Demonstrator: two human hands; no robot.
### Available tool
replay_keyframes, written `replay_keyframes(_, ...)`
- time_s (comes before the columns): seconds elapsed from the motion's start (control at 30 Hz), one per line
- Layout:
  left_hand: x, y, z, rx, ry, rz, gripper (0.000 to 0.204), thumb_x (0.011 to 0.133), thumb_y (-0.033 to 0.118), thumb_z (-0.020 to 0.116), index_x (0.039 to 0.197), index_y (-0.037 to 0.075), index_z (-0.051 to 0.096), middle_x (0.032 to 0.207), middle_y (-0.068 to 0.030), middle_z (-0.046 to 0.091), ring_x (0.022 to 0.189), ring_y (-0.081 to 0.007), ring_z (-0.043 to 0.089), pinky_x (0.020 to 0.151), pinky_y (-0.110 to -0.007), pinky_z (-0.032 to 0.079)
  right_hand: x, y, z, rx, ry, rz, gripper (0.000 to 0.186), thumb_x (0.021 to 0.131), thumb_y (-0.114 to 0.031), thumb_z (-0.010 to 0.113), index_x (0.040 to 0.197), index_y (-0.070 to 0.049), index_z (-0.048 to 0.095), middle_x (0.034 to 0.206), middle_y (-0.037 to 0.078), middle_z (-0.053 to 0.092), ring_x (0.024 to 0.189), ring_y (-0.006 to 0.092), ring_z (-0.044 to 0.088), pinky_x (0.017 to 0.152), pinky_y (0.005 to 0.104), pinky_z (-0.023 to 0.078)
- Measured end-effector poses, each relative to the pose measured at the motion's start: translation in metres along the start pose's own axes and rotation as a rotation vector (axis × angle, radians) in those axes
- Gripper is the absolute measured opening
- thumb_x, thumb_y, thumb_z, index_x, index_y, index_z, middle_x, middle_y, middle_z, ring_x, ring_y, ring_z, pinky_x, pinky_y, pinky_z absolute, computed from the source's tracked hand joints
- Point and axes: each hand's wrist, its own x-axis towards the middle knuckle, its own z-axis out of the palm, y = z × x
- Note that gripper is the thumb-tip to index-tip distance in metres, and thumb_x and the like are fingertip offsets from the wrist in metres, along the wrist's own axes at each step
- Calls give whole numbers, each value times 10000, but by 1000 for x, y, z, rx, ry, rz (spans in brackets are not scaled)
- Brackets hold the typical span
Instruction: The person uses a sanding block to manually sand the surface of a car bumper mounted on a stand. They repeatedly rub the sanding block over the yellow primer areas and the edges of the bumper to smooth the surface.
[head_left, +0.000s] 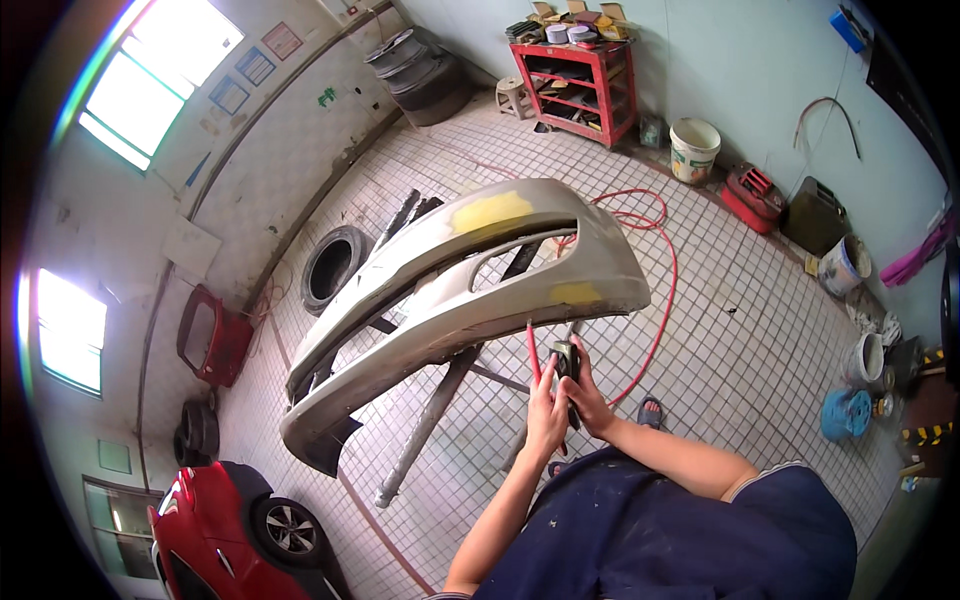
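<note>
In front of me a grey car bumper (400,345) with yellow filler patches (492,211) rests on a metal stand (428,430). Both my hands are close together just below its near edge. Between them is a dark hand tool (567,368) with a pale metal tip; its exact kind is unclear. My right hand (590,397) wraps its right side. My left hand (546,412) has its fingers closed against the left side, by a thin red length (533,350) that may be part of a hose. The palms and tool's lower end are partly hidden.
A red hose (672,290) loops over the tiled floor right of the bumper. Along the far wall stand a red tool cart (582,95), a white bucket (694,150) and a red case (752,198). A tire (335,268) and red car (235,530) are left.
</note>
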Motion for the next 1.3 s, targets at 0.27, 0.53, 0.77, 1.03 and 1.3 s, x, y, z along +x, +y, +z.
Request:
replay_keyframes(0.27, 15, -34, 13, -278, -184, -108, 390, 1168, 322, 417, 1284, 3, 608, 1075, -69, 677, 1004, -156, 618, 896, -306, 513, 18, 8, -20, -359, 107, -34, 1226, 877, -734, 746, 1701, -64, 133, 1546, 216, 368, 1453, 315, 383, 1241, 439, 279)
replay_keyframes(0.53, 17, 18, 23, -445, -101, -60, 636, 1145, 476, 471, 1512, -42, 508, 1269, -92, 667, 1132, -176, 637, 1015, -318, 502, 14, -1, -19, -247, 38, 8, 1208, 877, -681, 777, 1676, 11, 191, 1615, 238, 360, 1517, 330, 368, 1265, 432, 274)
replay_keyframes(0.77, 23, 9, 20, -302, -52, -149, 667, 1153, 390, 497, 1638, -45, 354, 1325, -131, 650, 1161, -168, 614, 1029, -312, 496, 13, -31, -2, 67, -18, 162, 1115, 899, -336, 811, 1700, 24, 124, 1664, 217, 329, 1552, 290, 320, 1269, 398, 271)
replay_keyframes(1.03, 33, 7, 35, -260, -38, -89, 592, 1151, 342, 513, 1603, -32, 433, 1410, -158, 629, 1225, -178, 613, 1062, -311, 487, 0, -44, -12, 202, 56, 92, 928, 957, -200, 718, 1711, -46, 199, 1661, 166, 349, 1508, 239, 372, 1246, 358, 303)
replay_keyframes(1.3, 43, 12, 72, -585, -194, -304, 544, 1161, 431, 431, 1404, -29, 587, 1246, -103, 709, 1089, -150, 673, 950, -306, 539, 9, -47, -95, -169, 17, 165, 758, 1016, -272, 713, 1678, -130, 370, 1720, 145, 323, 1570, 254, 330, 1268, 387, 276)
